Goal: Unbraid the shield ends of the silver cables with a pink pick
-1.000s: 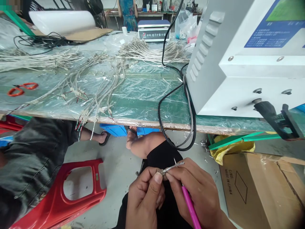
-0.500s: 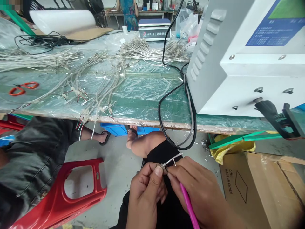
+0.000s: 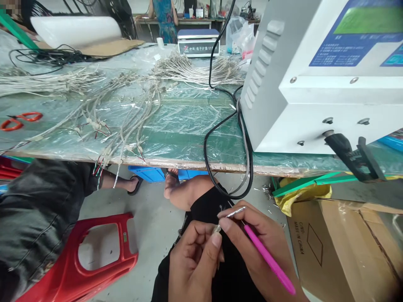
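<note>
My left hand [image 3: 197, 258], low in the middle of the view over my lap, pinches the pale end of a cable [image 3: 217, 228] between thumb and fingertips. From that grip a silvery, foil-like strand [image 3: 236, 212] points up and right. My right hand [image 3: 264, 241] is closed beside it, its thumb and forefinger at the strand. A thin tool with a pink handle [image 3: 269, 259] is held in the right hand, its handle slanting down to the right. Fingers mostly hide its metal shaft, and the working tip is hard to make out.
Bundles of whitish cables [image 3: 195, 71] and orange-handled scissors [image 3: 22, 119] lie on the plastic-covered table [image 3: 176, 126]. A white machine [image 3: 270, 113] stands at right; black cords [image 3: 206, 147] hang over the edge. Left are a red stool [image 3: 103, 277] and another person's leg [image 3: 47, 209]; right, a cardboard box [image 3: 315, 235].
My right thumb and forefinger have moved onto the silvery strand. The pink handle has swung to the right, away from upright. The whole view has shifted slightly.
</note>
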`<move>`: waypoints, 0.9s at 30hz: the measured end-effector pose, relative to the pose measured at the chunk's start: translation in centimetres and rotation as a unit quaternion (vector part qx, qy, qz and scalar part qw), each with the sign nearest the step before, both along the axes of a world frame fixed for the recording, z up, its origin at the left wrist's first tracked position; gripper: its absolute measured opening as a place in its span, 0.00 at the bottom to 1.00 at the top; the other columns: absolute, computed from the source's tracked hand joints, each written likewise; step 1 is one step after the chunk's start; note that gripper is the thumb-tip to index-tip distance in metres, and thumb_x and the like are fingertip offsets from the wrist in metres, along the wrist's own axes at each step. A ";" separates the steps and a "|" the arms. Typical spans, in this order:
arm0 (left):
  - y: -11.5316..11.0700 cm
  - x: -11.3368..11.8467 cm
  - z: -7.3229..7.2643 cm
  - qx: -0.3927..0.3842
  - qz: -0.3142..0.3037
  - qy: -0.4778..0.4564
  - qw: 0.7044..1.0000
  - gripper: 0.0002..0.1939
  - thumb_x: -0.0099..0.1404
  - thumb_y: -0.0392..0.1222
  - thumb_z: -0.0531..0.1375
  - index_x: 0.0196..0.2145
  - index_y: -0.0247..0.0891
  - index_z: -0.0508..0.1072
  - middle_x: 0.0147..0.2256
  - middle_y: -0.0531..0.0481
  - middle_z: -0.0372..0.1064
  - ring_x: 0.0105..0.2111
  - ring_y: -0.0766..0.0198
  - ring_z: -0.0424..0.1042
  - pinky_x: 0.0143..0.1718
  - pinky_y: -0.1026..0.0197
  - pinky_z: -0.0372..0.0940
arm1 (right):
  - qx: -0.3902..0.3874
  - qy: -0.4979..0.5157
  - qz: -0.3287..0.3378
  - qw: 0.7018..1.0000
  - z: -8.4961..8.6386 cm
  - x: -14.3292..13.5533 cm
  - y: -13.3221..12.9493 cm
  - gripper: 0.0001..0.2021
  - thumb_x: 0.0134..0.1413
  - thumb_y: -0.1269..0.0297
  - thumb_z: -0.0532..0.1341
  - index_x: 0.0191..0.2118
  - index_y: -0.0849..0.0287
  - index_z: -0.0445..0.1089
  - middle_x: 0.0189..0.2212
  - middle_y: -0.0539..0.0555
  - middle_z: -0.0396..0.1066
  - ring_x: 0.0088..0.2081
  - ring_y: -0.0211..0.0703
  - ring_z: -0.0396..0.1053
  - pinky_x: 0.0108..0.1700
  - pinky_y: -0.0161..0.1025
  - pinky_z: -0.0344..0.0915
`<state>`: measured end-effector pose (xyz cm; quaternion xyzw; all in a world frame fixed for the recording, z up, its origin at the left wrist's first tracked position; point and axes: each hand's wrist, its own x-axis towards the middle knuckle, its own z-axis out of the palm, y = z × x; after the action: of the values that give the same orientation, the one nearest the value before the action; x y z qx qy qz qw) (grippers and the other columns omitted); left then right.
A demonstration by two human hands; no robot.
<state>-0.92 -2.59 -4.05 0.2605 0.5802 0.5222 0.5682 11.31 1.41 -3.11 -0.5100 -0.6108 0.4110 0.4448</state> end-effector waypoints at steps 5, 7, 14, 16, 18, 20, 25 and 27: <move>0.0 -0.3 -0.1 -0.033 -0.016 -0.088 0.995 0.18 0.63 0.53 0.66 0.29 0.34 0.74 0.17 0.55 0.62 0.17 0.73 0.52 0.20 0.67 0.44 | -0.008 0.034 0.035 0.999 -0.4 -0.1 0.3 0.06 0.62 0.66 0.62 0.35 0.53 0.77 0.29 0.48 0.74 0.27 0.33 0.72 0.31 0.27 0.69; 0.1 -0.4 -0.3 -0.028 -0.018 -0.099 0.995 0.17 0.64 0.53 0.65 0.30 0.34 0.74 0.17 0.56 0.60 0.17 0.73 0.51 0.20 0.66 0.43 | -0.008 0.025 0.041 0.999 -0.4 0.0 0.3 0.07 0.62 0.67 0.61 0.36 0.53 0.77 0.29 0.48 0.73 0.27 0.33 0.71 0.30 0.27 0.69; 0.7 -0.5 -0.5 -0.015 -0.012 -0.157 0.987 0.16 0.66 0.52 0.63 0.31 0.34 0.74 0.17 0.59 0.53 0.18 0.71 0.50 0.21 0.67 0.52 | -0.019 0.034 0.009 0.999 -0.4 -0.1 -0.1 0.07 0.62 0.67 0.61 0.37 0.53 0.78 0.29 0.49 0.74 0.29 0.36 0.72 0.31 0.29 0.71; 0.7 -0.6 -0.5 -0.006 -0.003 -0.167 0.986 0.16 0.66 0.52 0.63 0.31 0.35 0.73 0.18 0.60 0.52 0.19 0.71 0.49 0.21 0.68 0.52 | 0.004 0.086 -0.016 0.996 -0.8 0.1 -0.6 0.11 0.66 0.61 0.58 0.42 0.52 0.79 0.30 0.51 0.73 0.28 0.37 0.71 0.28 0.31 0.70; 0.7 -0.6 -0.6 0.002 0.001 -0.174 0.985 0.15 0.65 0.52 0.64 0.32 0.36 0.72 0.18 0.60 0.51 0.19 0.71 0.49 0.22 0.67 0.52 | 0.049 0.128 -0.019 0.990 -1.1 0.2 -1.1 0.20 0.69 0.49 0.52 0.44 0.52 0.80 0.28 0.52 0.70 0.27 0.38 0.69 0.25 0.33 0.69; 0.6 -0.6 -0.8 0.006 -0.001 -0.179 0.984 0.15 0.65 0.51 0.64 0.32 0.36 0.72 0.18 0.60 0.52 0.20 0.71 0.50 0.22 0.67 0.52 | 0.083 0.142 -0.014 0.986 -1.4 0.1 -1.6 0.27 0.68 0.44 0.49 0.41 0.53 0.81 0.26 0.52 0.67 0.27 0.38 0.68 0.25 0.34 0.68; 0.5 -0.3 -1.1 0.025 0.006 -0.180 0.983 0.11 0.66 0.47 0.65 0.32 0.36 0.74 0.22 0.56 0.60 0.22 0.69 0.56 0.25 0.67 0.55 | 0.055 0.194 -0.059 0.978 -1.6 -1.6 -2.3 0.07 0.64 0.69 0.60 0.38 0.54 0.76 0.30 0.51 0.73 0.30 0.37 0.74 0.28 0.32 0.73; 0.5 -0.2 -1.1 0.040 0.017 -0.156 0.987 0.09 0.65 0.44 0.65 0.32 0.37 0.75 0.24 0.54 0.64 0.25 0.68 0.60 0.29 0.66 0.59 | 0.042 0.198 -0.068 0.977 -1.7 -2.1 -2.3 0.07 0.61 0.74 0.62 0.38 0.54 0.74 0.34 0.51 0.75 0.32 0.38 0.77 0.31 0.32 0.76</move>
<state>-1.14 -2.07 -5.16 0.1882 0.4673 0.5887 0.6322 9.25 -0.91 -4.82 -0.4396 -0.4914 0.4464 0.6049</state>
